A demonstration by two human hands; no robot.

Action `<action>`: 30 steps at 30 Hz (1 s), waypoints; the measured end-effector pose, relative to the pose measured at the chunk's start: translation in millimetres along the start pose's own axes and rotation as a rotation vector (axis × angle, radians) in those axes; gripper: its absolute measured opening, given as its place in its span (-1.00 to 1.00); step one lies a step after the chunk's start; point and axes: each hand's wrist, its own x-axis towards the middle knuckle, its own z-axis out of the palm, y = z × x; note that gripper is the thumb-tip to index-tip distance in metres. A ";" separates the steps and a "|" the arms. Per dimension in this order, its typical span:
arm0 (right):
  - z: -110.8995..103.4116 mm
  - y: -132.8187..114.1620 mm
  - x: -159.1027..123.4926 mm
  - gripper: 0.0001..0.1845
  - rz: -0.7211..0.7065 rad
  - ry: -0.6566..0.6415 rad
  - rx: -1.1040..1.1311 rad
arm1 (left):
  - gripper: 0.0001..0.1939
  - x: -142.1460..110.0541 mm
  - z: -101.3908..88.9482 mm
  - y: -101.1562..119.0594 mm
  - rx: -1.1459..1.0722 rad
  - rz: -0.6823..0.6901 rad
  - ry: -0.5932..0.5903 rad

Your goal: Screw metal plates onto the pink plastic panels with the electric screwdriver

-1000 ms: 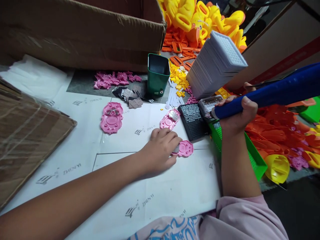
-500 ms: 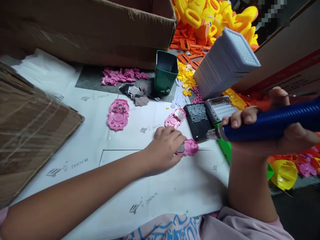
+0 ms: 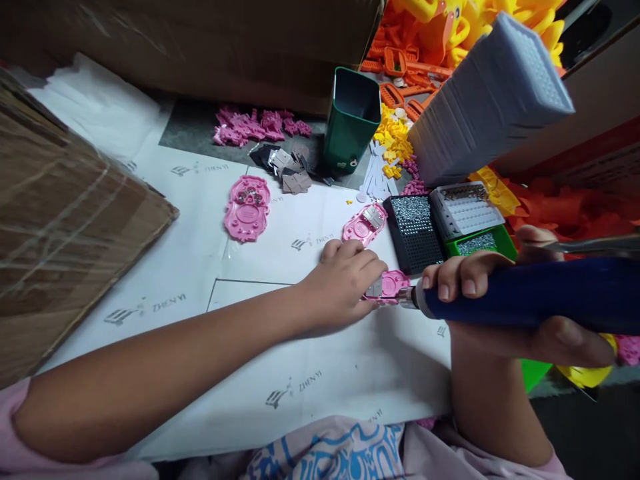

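My left hand (image 3: 347,287) is closed on the left end of a pink plastic shell (image 3: 395,283), pressing it down on the white sheet. A grey metal plate (image 3: 375,287) sits in that shell, partly under my fingers. My right hand (image 3: 480,300) wraps round a blue electric screwdriver (image 3: 525,293), held nearly level. Its tip (image 3: 407,297) is at the shell's right end; whether it touches a screw I cannot tell. A thin metal tool (image 3: 600,247), perhaps tweezers, lies along the top of the right hand. Behind the left hand is another pink shell (image 3: 365,225) with metal plates.
A pink shell (image 3: 247,210) with metal contacts lies to the left. Screws fill a black tray (image 3: 415,233) and a green tray (image 3: 483,243), beside a white tray (image 3: 465,210). Behind stand a green bin (image 3: 353,120), stacked white trays (image 3: 490,107) and cardboard boxes (image 3: 75,220).
The screwdriver has swung from the screw trays left and down to the held shell's right end. My left hand keeps its hold on the shell. The whole view has shifted.
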 end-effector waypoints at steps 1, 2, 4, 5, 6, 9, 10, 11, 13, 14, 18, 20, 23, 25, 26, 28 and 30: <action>-0.6 1.3 -0.1 -0.76 -0.003 -0.004 0.001 | -0.60 0.0 0.3 0.0 0.004 0.000 0.002; -0.9 2.4 -0.2 -0.76 -0.005 -0.008 0.002 | -0.60 0.0 0.5 -0.1 0.008 0.001 0.003; -1.0 3.9 -0.4 -0.76 -0.006 -0.005 0.005 | -0.61 -0.2 0.8 -0.2 0.010 0.004 0.005; -0.8 4.1 -0.4 -0.77 -0.006 -0.001 0.004 | -0.61 -0.3 0.9 -0.3 0.006 0.005 0.005; -0.5 4.1 -0.2 -0.77 -0.004 0.002 0.001 | -0.62 -0.4 1.0 -0.4 0.001 0.004 0.005; 0.0 3.3 0.8 -0.78 0.009 0.014 -0.004 | -0.62 -0.8 1.4 -0.7 -0.011 0.003 0.005; -0.1 3.0 1.3 -0.79 0.012 0.018 -0.004 | -0.62 -0.8 1.5 -0.7 -0.011 0.003 0.004; -0.3 2.8 1.7 -0.79 0.008 0.023 -0.003 | -0.62 -0.8 1.6 -0.8 -0.009 0.004 0.003; -0.9 2.7 2.3 -0.79 0.006 0.036 -0.004 | -0.62 -0.7 1.7 -0.7 -0.005 0.009 0.006; -1.4 2.9 2.3 -0.79 0.009 0.041 -0.009 | -0.62 -0.7 1.6 -0.7 -0.001 0.011 0.009; -3.0 4.1 0.9 -0.75 0.016 0.019 -0.024 | -0.62 -0.9 1.5 -0.1 0.019 0.017 0.020; -2.6 3.7 -0.4 -0.71 0.000 0.000 -0.033 | -0.63 -0.9 1.3 0.3 0.029 0.016 0.021; 0.5 0.3 -2.4 -0.58 0.011 -0.030 -0.086 | -0.64 -1.0 0.6 1.2 0.039 0.018 0.017; 3.8 -2.8 -4.1 -0.52 0.039 -0.049 -0.139 | -0.66 -1.1 0.0 1.7 0.041 0.023 0.011; 5.6 -4.1 -5.3 -0.50 0.043 -0.042 -0.157 | -0.66 -1.0 -0.2 1.9 0.042 0.023 0.007; 9.3 -6.2 -8.3 -0.50 0.024 -0.003 -0.176 | -0.68 -0.8 -0.4 2.4 0.047 0.016 0.003; 13.0 -7.6 -11.8 -0.50 0.007 0.022 -0.202 | -0.68 -0.2 -0.4 2.6 0.053 0.006 0.000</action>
